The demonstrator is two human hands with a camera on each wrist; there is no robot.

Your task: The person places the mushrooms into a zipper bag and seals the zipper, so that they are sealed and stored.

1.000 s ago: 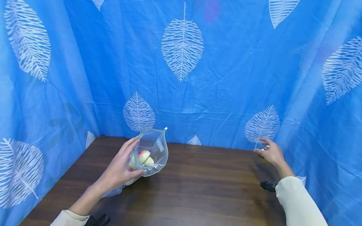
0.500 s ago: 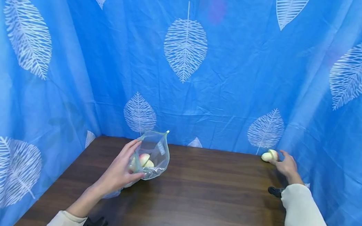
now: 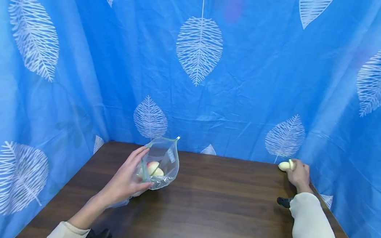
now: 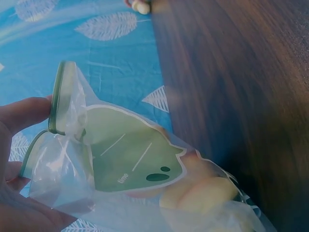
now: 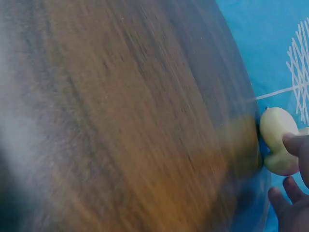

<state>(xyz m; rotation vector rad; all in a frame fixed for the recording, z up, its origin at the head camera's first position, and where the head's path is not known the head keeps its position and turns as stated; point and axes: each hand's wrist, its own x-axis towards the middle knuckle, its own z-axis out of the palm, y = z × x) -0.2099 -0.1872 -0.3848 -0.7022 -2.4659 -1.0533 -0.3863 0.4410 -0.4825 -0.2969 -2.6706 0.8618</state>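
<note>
My left hand point(image 3: 124, 178) grips the rim of a clear zip bag point(image 3: 172, 161), its mouth held apart between thumb and fingers. Several pale fruit pieces point(image 3: 153, 166), some blushed red, lie inside the bag; the left wrist view shows them behind its green printed panel point(image 4: 135, 154). At the table's far right corner, my right hand point(image 3: 300, 175) holds a pale yellow fruit point(image 3: 291, 164), with another pale fruit point(image 3: 284, 166) against its left side. In the right wrist view the thumb point(image 5: 293, 144) lies on the fruit; the palm side is cut off.
The dark wooden table point(image 3: 218, 197) meets a blue curtain point(image 3: 237, 100) with white leaf prints at the back and both sides. A black wrist strap piece point(image 3: 283, 202) hangs beneath the right sleeve, another point(image 3: 98, 236) by the left.
My right hand has come down from above the fruits, swung to their right side and taken hold. The left hand keeps its grip on the bag. The head view has shifted slightly.
</note>
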